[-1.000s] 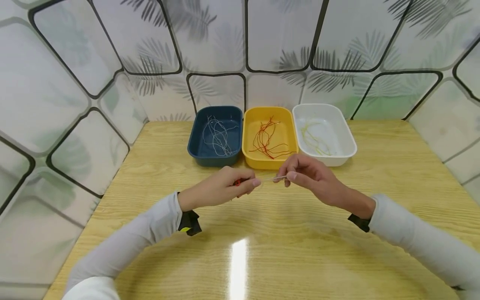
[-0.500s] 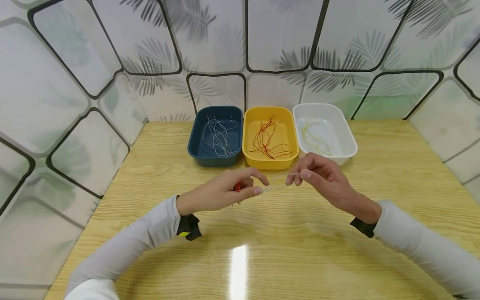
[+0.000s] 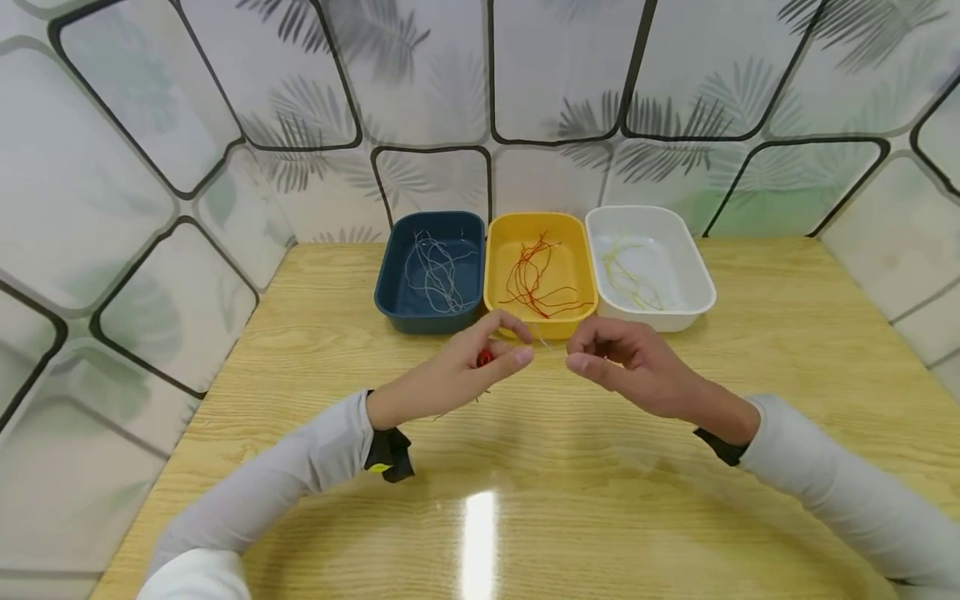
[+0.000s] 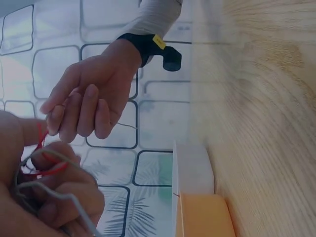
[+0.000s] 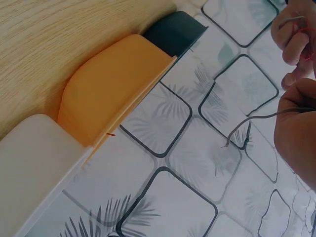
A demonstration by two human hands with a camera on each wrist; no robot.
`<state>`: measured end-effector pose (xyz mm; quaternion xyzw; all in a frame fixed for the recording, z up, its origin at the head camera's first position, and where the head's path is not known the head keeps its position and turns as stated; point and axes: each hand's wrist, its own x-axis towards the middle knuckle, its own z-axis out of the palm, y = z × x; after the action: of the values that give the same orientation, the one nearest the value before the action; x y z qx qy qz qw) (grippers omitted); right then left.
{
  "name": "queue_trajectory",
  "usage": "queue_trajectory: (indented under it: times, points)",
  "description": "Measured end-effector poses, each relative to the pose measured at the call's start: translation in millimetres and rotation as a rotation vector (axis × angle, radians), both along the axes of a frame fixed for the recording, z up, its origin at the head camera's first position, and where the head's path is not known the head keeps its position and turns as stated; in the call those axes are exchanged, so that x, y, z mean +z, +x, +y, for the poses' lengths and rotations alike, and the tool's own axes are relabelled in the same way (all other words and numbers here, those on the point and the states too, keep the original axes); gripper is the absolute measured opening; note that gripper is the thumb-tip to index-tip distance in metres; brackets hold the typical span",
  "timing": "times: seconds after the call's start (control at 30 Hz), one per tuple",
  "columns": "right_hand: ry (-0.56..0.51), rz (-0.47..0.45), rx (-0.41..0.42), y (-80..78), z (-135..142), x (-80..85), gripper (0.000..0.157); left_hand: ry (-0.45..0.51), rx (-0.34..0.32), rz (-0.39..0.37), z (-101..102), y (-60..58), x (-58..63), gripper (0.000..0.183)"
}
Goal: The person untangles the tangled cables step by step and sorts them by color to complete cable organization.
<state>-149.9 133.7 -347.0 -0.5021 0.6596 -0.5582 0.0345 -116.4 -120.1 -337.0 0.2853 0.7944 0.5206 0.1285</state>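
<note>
My left hand [image 3: 457,367] keeps a small bundle of red string [image 3: 485,357] under its curled fingers, with index finger and thumb tips apart. In the left wrist view, the red string and a grey string [image 4: 61,194] loop over its fingers. Facing it across a small gap, my right hand [image 3: 637,358] pinches a thin grey string [image 5: 252,117] between thumb and curled fingers, its loose end sticking out. A pale strand [image 3: 542,337] shows between both hands. Whether the grey pieces are one string I cannot tell.
Behind the hands three bins stand side by side on the wooden table [image 3: 322,500]: a dark blue bin [image 3: 427,322] with white strings, a yellow bin [image 3: 491,279] with red strings, and a white bin [image 3: 686,318] with pale yellow strings. Patterned panels [image 3: 562,75] enclose the table.
The right hand drew right, stretching the pale string, then came back left and turned its fingers inward. My left index finger lifted off the thumb, and the left hand shifted slightly right and up.
</note>
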Motion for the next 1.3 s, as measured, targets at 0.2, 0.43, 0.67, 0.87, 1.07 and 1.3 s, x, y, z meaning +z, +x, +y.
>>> queue_trajectory:
  times: [0.2, 0.43, 0.67, 0.87, 1.07, 1.3]
  points:
    - [0.109, 0.039, -0.035, 4.4, -2.0, -2.4, 0.021, 0.038, 0.001, 0.086, -12.3, -8.7, 0.3, 0.022]
    - [0.315, 0.084, -0.148, -9.9, 20.9, -4.8, 0.017, -0.069, -0.01, 0.226, -30.9, -9.8, 5.8, 0.021]
    - [0.401, 0.089, -0.235, -24.7, 53.5, -11.6, 0.016, -0.145, 0.075, 0.24, -50.6, -5.8, 6.9, 0.023]
    - [0.473, 0.028, -0.251, -26.6, 65.9, -11.7, 0.012, -0.202, 0.034, 0.276, -61.3, -2.8, 12.3, 0.02]
    - [0.385, -0.196, -0.28, -39.6, 55.4, 1.4, 0.018, -0.163, 0.067, 0.259, -65.1, -3.2, 13.3, 0.031]
    - [0.241, -0.223, -0.379, -78.7, 21.9, 26.1, 0.029, -0.213, 0.176, 0.191, -70.8, -1.3, 10.4, 0.03]
